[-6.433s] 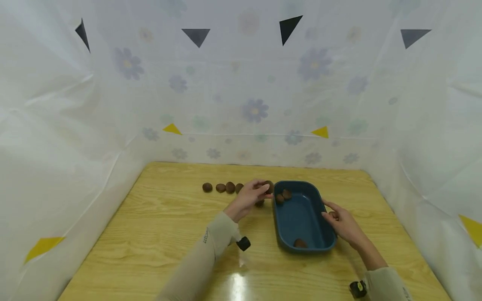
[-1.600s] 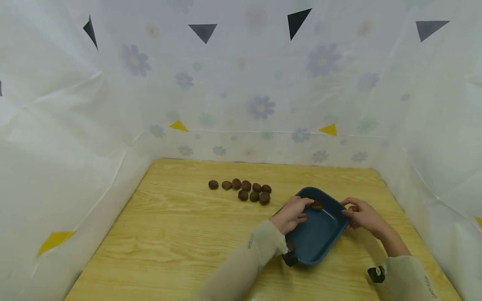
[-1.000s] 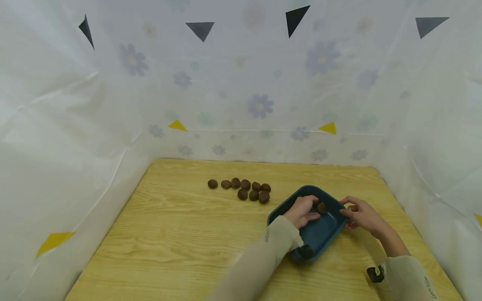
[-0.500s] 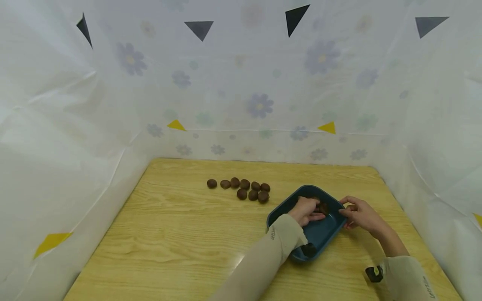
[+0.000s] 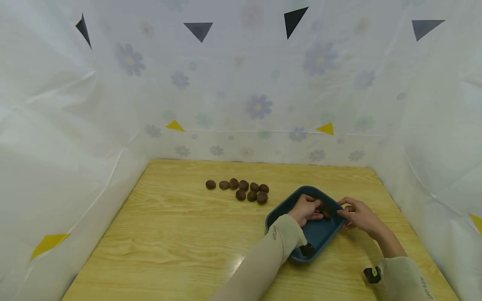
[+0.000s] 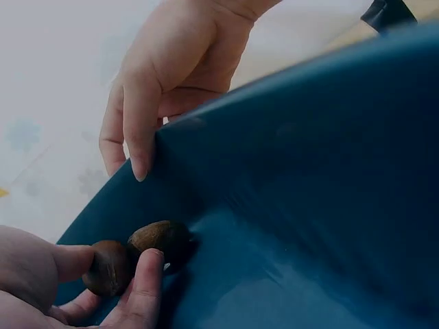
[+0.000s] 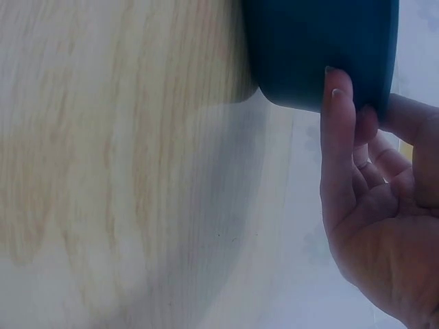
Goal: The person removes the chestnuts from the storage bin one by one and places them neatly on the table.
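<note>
Inside the one tray (image 5: 318, 232), the left hand (image 5: 306, 209) pinches one nut (image 6: 108, 271), a second nut (image 6: 161, 236) against it. The right hand (image 5: 359, 216) grips the tray's right rim. Left of the tray, nine nuts (image 5: 243, 185) lie on the table (image 5: 158, 234).

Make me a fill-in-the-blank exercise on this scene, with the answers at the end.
1. The left grip is ____ (inside or outside) the blue container, pinching a brown nut, while the right grip holds the rim.
2. Directly on the wooden table lie ____ loose nuts.
3. Of those loose nuts, ____ form the shorter row, nearer the person.
4. In the head view, the loose nuts lie to the ____ of the container.

Missing words: inside; nine; three; left.
</note>
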`<move>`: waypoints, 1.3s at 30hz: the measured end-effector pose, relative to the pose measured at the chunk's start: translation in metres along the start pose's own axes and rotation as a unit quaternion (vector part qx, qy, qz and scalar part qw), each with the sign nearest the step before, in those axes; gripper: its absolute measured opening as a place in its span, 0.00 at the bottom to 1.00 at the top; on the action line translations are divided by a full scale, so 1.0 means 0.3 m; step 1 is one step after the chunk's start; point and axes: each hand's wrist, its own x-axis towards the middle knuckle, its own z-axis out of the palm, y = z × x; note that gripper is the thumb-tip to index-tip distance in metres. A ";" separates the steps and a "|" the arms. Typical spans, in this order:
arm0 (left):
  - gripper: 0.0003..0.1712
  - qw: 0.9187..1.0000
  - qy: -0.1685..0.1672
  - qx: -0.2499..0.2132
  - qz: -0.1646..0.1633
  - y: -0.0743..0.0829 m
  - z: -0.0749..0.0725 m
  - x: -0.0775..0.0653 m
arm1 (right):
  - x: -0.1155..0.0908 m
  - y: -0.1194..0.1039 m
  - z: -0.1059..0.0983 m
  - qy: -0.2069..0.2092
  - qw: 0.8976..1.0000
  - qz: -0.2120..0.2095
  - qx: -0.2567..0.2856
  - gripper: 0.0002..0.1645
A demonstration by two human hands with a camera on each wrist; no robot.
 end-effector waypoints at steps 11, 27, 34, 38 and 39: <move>0.09 0.999 -0.011 0.038 0.022 0.003 -0.011 -0.004 | -0.002 0.013 -0.002 -0.003 1.000 -0.007 0.006 0.25; 0.07 0.996 0.033 0.075 0.041 0.046 -0.001 -0.038 | -0.002 0.016 -0.002 -0.004 1.000 0.000 0.012 0.25; 0.07 0.997 0.028 0.056 0.043 0.076 0.005 -0.044 | -0.003 0.016 0.000 -0.002 1.000 0.001 0.012 0.25; 0.08 0.998 0.015 0.034 0.050 0.096 0.001 -0.045 | -0.002 0.014 0.000 0.002 1.000 -0.001 0.010 0.26; 0.08 0.998 0.008 0.027 0.053 0.103 -0.002 -0.047 | -0.002 0.014 -0.001 0.004 1.000 -0.001 0.009 0.26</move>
